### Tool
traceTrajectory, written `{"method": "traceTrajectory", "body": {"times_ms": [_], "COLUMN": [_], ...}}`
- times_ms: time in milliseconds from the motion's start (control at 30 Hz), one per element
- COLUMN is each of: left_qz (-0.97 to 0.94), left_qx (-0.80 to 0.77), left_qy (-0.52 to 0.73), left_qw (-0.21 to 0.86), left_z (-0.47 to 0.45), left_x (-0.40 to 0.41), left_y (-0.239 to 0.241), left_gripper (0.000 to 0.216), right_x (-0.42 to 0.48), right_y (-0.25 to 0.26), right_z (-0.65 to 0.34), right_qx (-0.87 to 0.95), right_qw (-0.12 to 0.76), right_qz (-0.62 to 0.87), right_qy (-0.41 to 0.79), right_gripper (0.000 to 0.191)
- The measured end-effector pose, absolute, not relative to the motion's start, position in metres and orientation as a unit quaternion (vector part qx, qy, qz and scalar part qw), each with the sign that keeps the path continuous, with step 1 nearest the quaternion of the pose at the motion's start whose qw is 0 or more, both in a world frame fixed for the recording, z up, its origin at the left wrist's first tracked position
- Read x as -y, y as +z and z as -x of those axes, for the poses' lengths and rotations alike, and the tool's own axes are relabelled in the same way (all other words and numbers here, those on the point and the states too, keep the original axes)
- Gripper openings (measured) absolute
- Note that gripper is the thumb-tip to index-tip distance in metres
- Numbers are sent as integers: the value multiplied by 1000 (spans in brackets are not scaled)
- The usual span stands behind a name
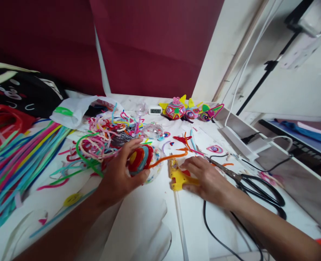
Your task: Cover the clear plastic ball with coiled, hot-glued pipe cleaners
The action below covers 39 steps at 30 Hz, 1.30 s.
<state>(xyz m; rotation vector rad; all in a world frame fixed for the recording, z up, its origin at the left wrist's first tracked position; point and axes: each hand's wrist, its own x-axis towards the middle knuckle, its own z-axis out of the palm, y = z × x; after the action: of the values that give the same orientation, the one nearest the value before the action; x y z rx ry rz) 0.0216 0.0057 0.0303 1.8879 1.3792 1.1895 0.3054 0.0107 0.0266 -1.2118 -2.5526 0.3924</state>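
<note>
My left hand [120,172] is closed round a clear plastic ball [146,165] wrapped in coiled red, blue and yellow pipe cleaner, with an orange strand [168,158] trailing off to the right. My right hand [205,177] rests on a yellow hot glue gun [176,176] lying on the white table [149,217], its fingers curled over the handle. A glue stick [180,214] pokes out of the gun's back toward me.
Black-handled scissors [252,185] lie right of my right hand, a black cable [217,232] beside them. A tangle of coloured pipe cleaners [106,137] and long straight ones [19,159] fill the left. Finished decorated balls [190,110], a small clock [155,110] and a power strip [236,141] sit farther back.
</note>
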Motion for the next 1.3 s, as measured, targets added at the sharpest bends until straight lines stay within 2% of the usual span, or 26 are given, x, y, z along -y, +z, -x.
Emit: {"method": "traceTrajectory", "body": {"times_ms": [67, 233, 367, 633, 1300], "left_qz": [-702, -713, -711, -718, -742], "left_qx": [-503, -499, -486, -494, -452], "left_qy": [434, 430, 452, 432, 440], "left_qw": [257, 239, 230, 233, 227], "left_z": [-22, -23, -25, -28, -24], "left_x": [-4, -2, -3, -2, 2], "left_y": [32, 30, 23, 26, 15], "left_gripper": [70, 71, 69, 69, 70], "right_x": [-6, 2, -6, -22, -36], "right_y": [37, 55, 57, 61, 40], "right_z": [-300, -270, -249, -237, -235], "right_qx": [864, 673, 556, 528, 569], "right_qw": [215, 328, 399, 468, 463], "right_qz": [414, 401, 378, 362, 390], "right_qy": [191, 527, 624, 609, 557], "right_gripper": [34, 48, 44, 36, 40]}}
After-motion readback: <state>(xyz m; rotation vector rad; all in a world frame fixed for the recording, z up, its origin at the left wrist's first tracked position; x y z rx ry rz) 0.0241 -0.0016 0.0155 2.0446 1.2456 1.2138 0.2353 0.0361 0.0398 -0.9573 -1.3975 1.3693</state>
